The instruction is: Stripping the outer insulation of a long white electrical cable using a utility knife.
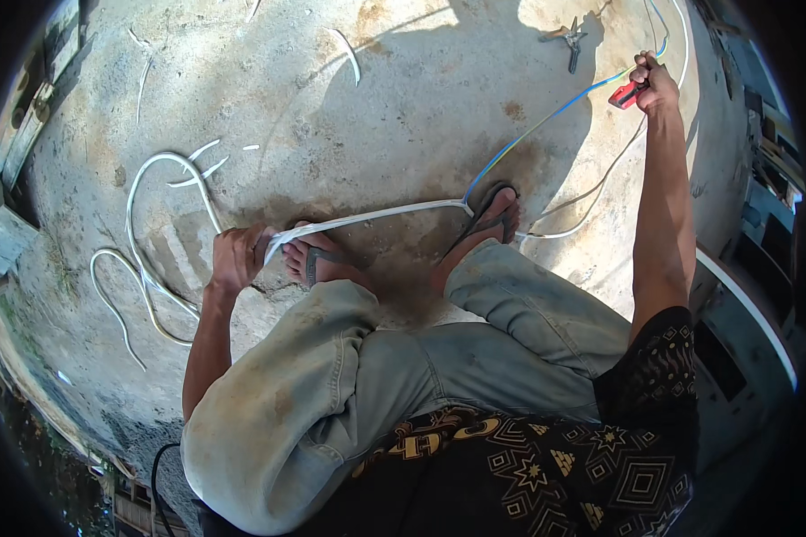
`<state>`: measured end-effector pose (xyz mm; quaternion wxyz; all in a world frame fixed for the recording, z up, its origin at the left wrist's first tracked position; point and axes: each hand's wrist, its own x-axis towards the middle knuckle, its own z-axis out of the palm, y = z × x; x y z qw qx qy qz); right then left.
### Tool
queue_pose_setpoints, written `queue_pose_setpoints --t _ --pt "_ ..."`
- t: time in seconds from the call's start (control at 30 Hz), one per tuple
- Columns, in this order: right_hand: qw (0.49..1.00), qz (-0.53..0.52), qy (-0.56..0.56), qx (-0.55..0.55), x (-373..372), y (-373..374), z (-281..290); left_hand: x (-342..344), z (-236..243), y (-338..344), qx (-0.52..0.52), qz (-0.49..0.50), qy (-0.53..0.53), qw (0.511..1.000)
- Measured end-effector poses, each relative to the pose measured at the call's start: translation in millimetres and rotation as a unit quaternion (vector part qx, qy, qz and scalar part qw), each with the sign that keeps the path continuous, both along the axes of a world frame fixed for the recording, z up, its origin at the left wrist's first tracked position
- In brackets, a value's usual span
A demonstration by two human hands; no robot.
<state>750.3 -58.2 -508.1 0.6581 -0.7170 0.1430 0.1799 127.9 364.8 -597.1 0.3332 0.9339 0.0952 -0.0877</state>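
Observation:
My left hand is closed round a white cable, which runs taut to the right toward my sandalled foot. Beside that foot, blue and yellow-green wires come out of the white sheath and stretch up to the far right. There my right hand is closed on these wires, with the arm reaching far out. The same hand also holds a small red tool; its kind is partly hidden by the fingers. To the left of my left hand, the white cable lies in loose loops on the ground.
Dark pliers lie on the concrete floor, left of my right hand. Several white sheath scraps are scattered about. A thin length of white sheath curves right of my foot. Wooden pieces stand at the left edge.

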Motion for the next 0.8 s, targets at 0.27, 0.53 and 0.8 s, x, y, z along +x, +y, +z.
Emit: queue_pose_setpoints --t 0.27,0.53,0.8 --pt "0.993 -0.053 0.048 0.099 -50.7 -31.5 -13.1 30.4 5.0 87.9 0.142 -0.003 -0.014 0.99" --pt "0.99 0.119 0.073 -0.034 -144.2 109.0 -5.4 2.9 35.9 159.6 0.226 0.049 -0.096 0.968" --pt "0.596 0.689 0.036 -0.41 -163.5 89.3 -8.4 134.2 56.5 -7.1 0.167 -0.239 -0.089 0.952"
